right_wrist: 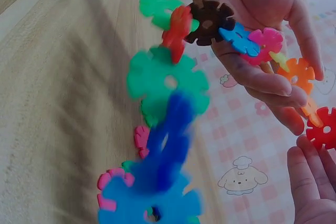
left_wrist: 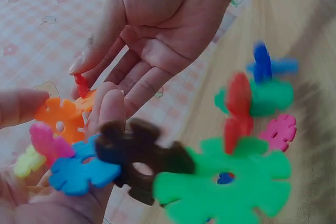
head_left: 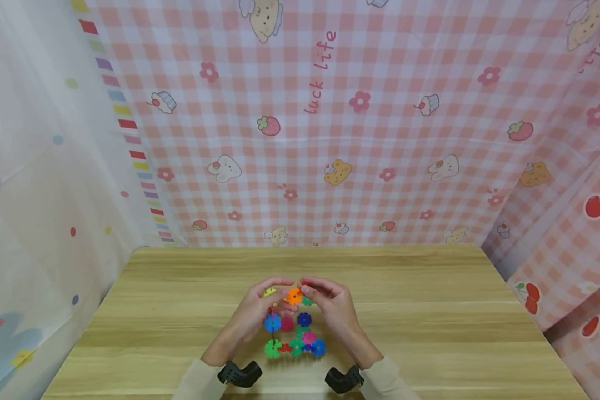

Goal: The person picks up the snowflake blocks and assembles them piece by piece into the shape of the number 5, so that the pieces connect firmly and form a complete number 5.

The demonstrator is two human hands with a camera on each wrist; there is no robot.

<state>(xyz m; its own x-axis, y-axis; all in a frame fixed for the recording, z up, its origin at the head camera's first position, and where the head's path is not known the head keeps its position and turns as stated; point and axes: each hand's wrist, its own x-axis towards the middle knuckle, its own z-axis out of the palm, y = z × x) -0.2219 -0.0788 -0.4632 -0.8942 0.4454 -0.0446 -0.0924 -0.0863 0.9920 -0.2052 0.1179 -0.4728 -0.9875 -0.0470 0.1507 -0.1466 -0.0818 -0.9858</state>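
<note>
A chain of interlocking plastic flower discs hangs from my left hand [head_left: 255, 311], whose fingers pinch an orange disc [head_left: 294, 296]. Along the chain come yellow, pink and blue discs, a brown disc [right_wrist: 208, 22], a green disc [head_left: 272, 349] and a red disc standing edge-on [right_wrist: 177, 34]. It continues through more green and blue discs [head_left: 318, 348]. Opposite, my right hand [head_left: 339, 308] pinches a small red disc [right_wrist: 324, 128] between thumb and finger. That red disc touches a second orange disc [right_wrist: 312, 112] beside the first; whether their slots are joined I cannot tell.
More discs, dark blue [head_left: 304, 319] and pink [head_left: 309, 337], show between the forearms. Below the hands is a wood-grain table [head_left: 420, 316]. A pink checked cloth [head_left: 300, 211] hangs behind it. Black wrist bands [head_left: 240, 374] sit on both forearms.
</note>
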